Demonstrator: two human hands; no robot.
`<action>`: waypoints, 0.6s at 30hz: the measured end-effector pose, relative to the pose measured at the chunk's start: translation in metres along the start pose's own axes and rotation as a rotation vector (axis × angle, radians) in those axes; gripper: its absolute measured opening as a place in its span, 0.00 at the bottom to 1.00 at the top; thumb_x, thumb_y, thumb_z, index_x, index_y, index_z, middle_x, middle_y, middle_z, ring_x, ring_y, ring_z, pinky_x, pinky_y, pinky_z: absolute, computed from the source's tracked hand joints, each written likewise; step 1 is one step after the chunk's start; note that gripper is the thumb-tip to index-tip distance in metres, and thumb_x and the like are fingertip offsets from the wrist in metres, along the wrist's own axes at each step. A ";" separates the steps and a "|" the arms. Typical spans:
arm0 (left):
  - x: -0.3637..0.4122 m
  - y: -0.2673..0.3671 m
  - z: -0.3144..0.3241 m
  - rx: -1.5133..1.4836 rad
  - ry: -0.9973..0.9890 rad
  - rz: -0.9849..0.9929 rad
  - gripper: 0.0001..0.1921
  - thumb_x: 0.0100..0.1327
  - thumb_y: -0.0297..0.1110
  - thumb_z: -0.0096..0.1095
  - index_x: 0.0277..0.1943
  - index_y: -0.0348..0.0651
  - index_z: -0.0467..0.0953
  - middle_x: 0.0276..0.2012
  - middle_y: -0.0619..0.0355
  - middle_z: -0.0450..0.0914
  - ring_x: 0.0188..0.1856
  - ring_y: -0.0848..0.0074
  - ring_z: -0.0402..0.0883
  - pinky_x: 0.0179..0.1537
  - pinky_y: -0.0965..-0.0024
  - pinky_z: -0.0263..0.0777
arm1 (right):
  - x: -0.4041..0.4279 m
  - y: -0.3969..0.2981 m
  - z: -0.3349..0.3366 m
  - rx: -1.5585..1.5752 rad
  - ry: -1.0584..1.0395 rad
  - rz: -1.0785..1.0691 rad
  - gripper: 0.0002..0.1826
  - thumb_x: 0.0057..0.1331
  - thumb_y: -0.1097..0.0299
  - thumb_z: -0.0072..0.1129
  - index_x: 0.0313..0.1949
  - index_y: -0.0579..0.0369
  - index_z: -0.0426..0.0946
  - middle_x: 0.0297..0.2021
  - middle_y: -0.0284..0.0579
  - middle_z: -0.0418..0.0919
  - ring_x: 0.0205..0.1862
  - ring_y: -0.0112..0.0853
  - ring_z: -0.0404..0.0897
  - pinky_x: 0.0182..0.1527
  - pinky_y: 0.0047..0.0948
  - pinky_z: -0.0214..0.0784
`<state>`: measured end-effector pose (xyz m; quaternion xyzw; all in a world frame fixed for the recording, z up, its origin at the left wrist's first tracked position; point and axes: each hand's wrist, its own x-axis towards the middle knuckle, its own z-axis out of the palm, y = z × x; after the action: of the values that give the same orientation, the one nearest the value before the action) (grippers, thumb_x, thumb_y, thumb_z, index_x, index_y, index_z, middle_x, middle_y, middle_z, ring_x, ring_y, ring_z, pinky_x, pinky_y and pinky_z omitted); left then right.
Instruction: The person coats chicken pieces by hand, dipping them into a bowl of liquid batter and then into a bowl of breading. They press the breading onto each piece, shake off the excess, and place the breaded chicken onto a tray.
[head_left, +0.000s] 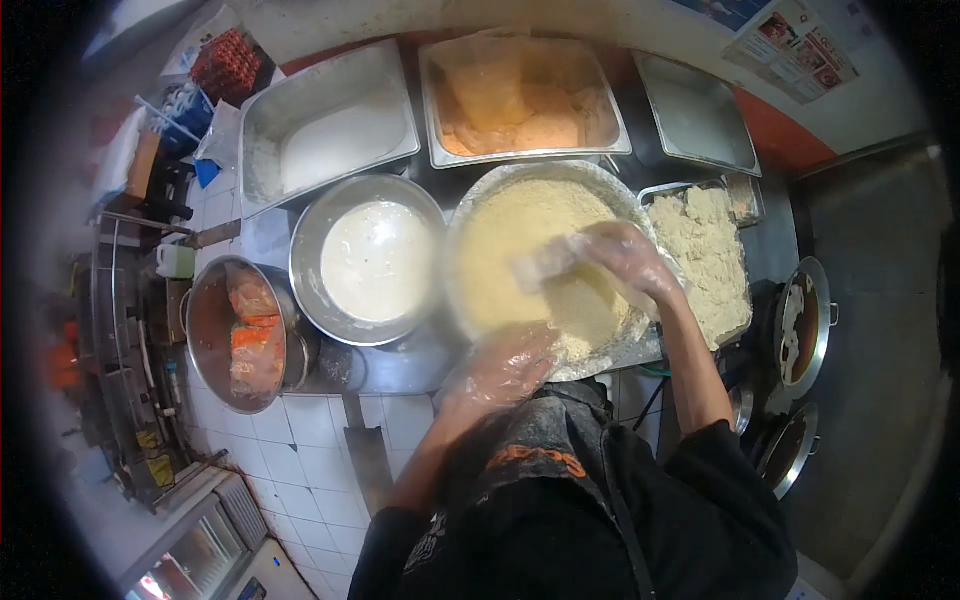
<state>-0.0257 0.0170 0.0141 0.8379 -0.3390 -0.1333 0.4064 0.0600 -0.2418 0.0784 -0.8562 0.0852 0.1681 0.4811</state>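
Observation:
Both my hands wear clear plastic gloves at a large round metal basin (497, 174) of pale yellow breading crumbs (517, 217). Over the right half of the crumbs is my right hand (626, 259), its fingers blurred and pointing left; whether it holds anything is unclear. My left hand (514, 364) rests at the basin's near rim, fingers partly curled, with its grip not plain. Left of the basin stands a steel bowl (304, 247) of white batter (379, 259). A tray of clumped, crumb-coated pieces (701, 262) sits to the right.
Behind are steel pans with white powder (330, 150), orange powder (517, 131) and a pale content (694, 120). A deep pot (196, 322) holding orange-red bagged food is at left. Two wide pans (823, 330) of dark liquid stand at right.

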 end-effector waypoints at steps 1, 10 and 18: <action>0.004 0.000 0.003 0.012 0.059 0.028 0.20 0.69 0.43 0.55 0.59 0.45 0.77 0.57 0.46 0.78 0.60 0.58 0.76 0.61 0.57 0.70 | 0.004 0.042 -0.013 -0.115 -0.026 -0.111 0.21 0.66 0.56 0.65 0.51 0.59 0.80 0.48 0.53 0.83 0.51 0.40 0.81 0.54 0.37 0.74; 0.046 0.043 -0.015 0.260 -0.116 -0.444 0.34 0.67 0.49 0.57 0.64 0.26 0.65 0.57 0.33 0.74 0.59 0.45 0.74 0.60 0.51 0.70 | -0.041 0.069 0.055 -0.660 -0.017 0.225 0.37 0.70 0.37 0.46 0.55 0.65 0.76 0.51 0.64 0.78 0.54 0.55 0.77 0.61 0.46 0.67; 0.070 -0.010 0.023 0.265 -0.536 -0.312 0.42 0.66 0.57 0.57 0.67 0.24 0.61 0.52 0.32 0.77 0.55 0.43 0.77 0.58 0.49 0.70 | -0.040 0.052 0.057 -0.087 -0.054 0.404 0.39 0.71 0.33 0.41 0.60 0.58 0.73 0.56 0.62 0.77 0.57 0.54 0.76 0.63 0.45 0.63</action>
<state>0.0190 -0.0393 -0.0041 0.8604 -0.3158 -0.3643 0.1652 -0.0052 -0.2212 0.0242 -0.8369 0.2350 0.2875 0.4021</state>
